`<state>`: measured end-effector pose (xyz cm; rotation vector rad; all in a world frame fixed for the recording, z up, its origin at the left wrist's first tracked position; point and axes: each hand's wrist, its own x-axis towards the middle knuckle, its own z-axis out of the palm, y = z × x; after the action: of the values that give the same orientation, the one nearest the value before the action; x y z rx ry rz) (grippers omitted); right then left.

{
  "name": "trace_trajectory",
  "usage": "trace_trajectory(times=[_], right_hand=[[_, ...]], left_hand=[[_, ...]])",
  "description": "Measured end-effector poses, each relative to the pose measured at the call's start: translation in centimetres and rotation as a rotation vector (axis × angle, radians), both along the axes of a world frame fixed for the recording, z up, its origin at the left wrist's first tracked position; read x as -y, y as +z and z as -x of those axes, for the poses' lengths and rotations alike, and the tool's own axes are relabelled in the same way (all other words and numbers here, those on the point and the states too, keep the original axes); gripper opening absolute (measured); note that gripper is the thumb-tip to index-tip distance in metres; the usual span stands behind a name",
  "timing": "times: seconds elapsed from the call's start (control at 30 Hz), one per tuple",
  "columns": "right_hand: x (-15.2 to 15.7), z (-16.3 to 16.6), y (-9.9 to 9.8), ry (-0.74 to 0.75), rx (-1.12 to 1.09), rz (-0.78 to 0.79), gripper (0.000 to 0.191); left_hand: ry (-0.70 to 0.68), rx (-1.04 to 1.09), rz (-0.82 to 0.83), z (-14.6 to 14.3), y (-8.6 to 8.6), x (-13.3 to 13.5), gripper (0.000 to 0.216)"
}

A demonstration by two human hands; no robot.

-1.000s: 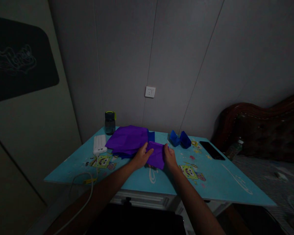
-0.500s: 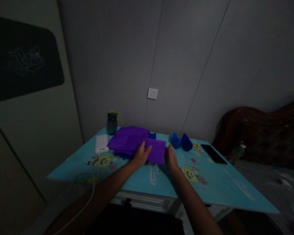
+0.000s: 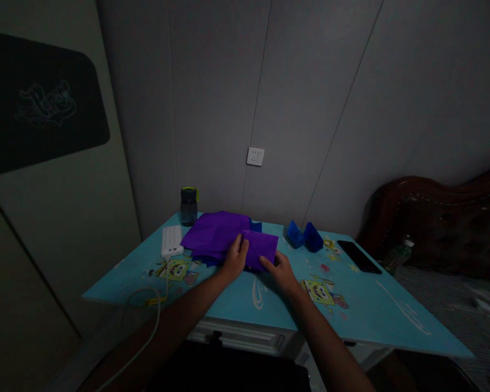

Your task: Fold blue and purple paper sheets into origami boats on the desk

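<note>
A folded square of purple paper [image 3: 259, 248] is held up between my two hands, a little above the table's middle. My left hand [image 3: 236, 257] grips its left edge, thumb on the front and fingers behind. At the lower right corner my right hand [image 3: 281, 270] pinches it the same way, thumb across the front face. Behind and to the left lies a stack of larger purple sheets [image 3: 216, 231], with blue paper showing under it. Two folded blue paper shapes [image 3: 304, 236] stand to the right at the back.
On the blue cartoon-printed table [image 3: 245, 296] a dark bottle [image 3: 188, 207] stands at the back left. A white power bank [image 3: 172, 242] trails a white cable [image 3: 157, 321] over the front left edge. A black phone [image 3: 359, 256] lies at the right.
My right hand has moved in from beside the purple paper and now grips its lower right corner. My left hand keeps its hold.
</note>
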<state>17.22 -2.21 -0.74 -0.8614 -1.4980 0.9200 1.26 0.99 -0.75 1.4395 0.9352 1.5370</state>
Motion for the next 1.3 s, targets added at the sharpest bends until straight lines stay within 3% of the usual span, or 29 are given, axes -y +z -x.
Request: trace_trajectory(times=[0.1,0.23,0.4,0.53,0.67,0.8,0.9,1.0,1.1,1.2,1.3], right_hand=[[0.3,0.2,-0.2,-0.048,0.207,-0.171,0.034],[0.6,0.4,-0.1,-0.157,0.409,-0.455,0.030],[0.2,-0.6,-0.1,-0.326,0.542,-0.704,0.054],[-0.2,-1.0,-0.1,-0.484,0.663,-0.784,0.070],[-0.2,-0.7,0.0,-0.592,0.838,-0.809,0.066],[-0.1,-0.2,0.0,-0.578,1.027,-0.823,0.058],[-0.1,-0.1,0.0,-0.548,1.075,-0.818,0.059],[-0.1,-0.2,0.2,-0.528,0.994,-0.791,0.064],[0.0,-0.3,0.2,-0.475,0.752,-0.686,0.065],[0.0,0.1,0.0,-0.331,0.366,-0.455,0.060],[-0.3,0.6,-0.1,-0.166,0.079,-0.211,0.050]], left_hand=[[0.097,-0.017,-0.050,0.2,-0.2,-0.4,0.058],[0.046,-0.003,-0.117,0.3,-0.2,-0.5,0.053],[-0.062,0.111,-0.239,0.3,0.2,-0.6,0.048],[-0.192,0.181,-0.065,0.0,0.0,-0.8,0.052],[-0.303,0.329,0.199,-0.2,-0.6,-0.5,0.064],[-0.384,0.353,0.139,-0.1,-0.5,-0.5,0.054],[-0.347,0.353,0.114,0.1,-0.2,-0.9,0.049],[-0.305,0.412,0.116,0.3,0.3,-0.9,0.049],[-0.298,0.507,0.144,0.3,1.0,-0.5,0.053],[-0.283,0.552,0.145,0.2,1.5,0.0,0.057],[-0.301,0.444,0.089,0.0,1.3,0.2,0.053]])
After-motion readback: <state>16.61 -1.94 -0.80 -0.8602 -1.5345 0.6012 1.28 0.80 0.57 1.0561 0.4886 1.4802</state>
